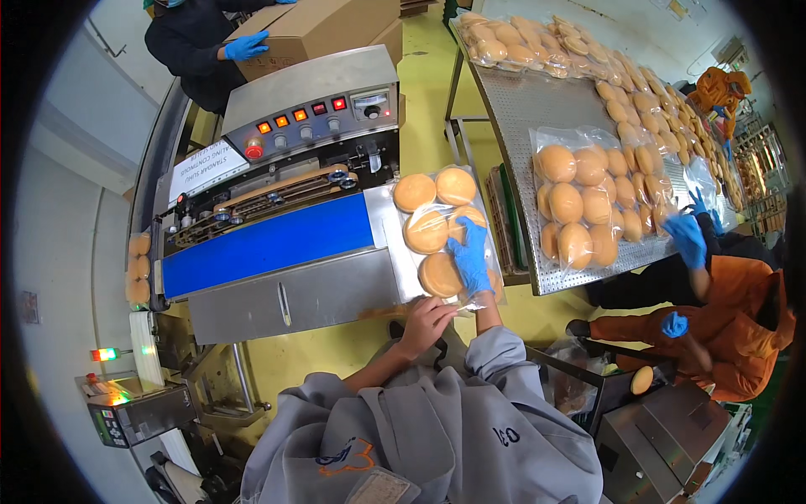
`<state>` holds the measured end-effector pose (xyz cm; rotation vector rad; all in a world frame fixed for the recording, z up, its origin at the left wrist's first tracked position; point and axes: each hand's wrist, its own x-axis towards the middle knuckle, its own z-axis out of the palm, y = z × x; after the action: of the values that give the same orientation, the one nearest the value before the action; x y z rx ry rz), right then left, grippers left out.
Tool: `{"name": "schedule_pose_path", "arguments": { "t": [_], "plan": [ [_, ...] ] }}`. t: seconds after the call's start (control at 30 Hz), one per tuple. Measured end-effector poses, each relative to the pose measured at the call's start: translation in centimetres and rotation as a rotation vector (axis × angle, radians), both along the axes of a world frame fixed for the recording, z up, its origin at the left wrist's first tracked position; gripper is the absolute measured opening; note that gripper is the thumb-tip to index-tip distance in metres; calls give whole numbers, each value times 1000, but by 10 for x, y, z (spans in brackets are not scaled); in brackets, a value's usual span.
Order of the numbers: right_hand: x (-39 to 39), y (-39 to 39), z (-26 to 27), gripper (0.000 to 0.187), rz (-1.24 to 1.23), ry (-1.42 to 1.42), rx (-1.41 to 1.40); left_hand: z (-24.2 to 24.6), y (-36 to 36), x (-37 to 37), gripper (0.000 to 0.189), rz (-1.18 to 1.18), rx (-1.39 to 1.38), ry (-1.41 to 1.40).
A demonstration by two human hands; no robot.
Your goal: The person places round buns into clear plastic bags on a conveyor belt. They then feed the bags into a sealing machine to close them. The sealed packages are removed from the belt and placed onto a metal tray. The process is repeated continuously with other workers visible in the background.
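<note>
A clear plastic bag of round buns (425, 231) lies flat on the metal end plate of a band sealer. My right hand (471, 252), in a blue glove, rests on the bag with its fingers over a bun at the right side. Bare, my left hand (428, 324) pinches the near edge of the bag, close to my right wrist. Left of the bag runs the sealer's blue conveyor belt (271, 246), with the sealing bands (283, 187) along its far side. Lit buttons and knobs show on the control panel (302, 123).
A perforated metal table (535, 101) at the right holds many bagged buns (589, 201). Co-workers in orange stand beyond it, a blue-gloved hand (686, 239) near the bags. Another person holds a cardboard box (315, 31) behind the sealer. Bagged buns (138, 268) stand at the belt's far left.
</note>
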<state>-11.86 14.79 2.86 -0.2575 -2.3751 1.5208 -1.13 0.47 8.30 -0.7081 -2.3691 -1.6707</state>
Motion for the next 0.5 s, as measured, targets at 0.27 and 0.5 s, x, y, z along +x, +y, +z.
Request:
{"name": "schedule_pose_path", "arguments": {
  "t": [0.27,0.5],
  "plan": [
    [-7,-11,1,30,-31,-12,-102,-153,10,33,7,-829,1446,-1721],
    [0,-5,17,49,56,0,134,-136,74,7,18,-317,1219,-1796]
  ]
}}
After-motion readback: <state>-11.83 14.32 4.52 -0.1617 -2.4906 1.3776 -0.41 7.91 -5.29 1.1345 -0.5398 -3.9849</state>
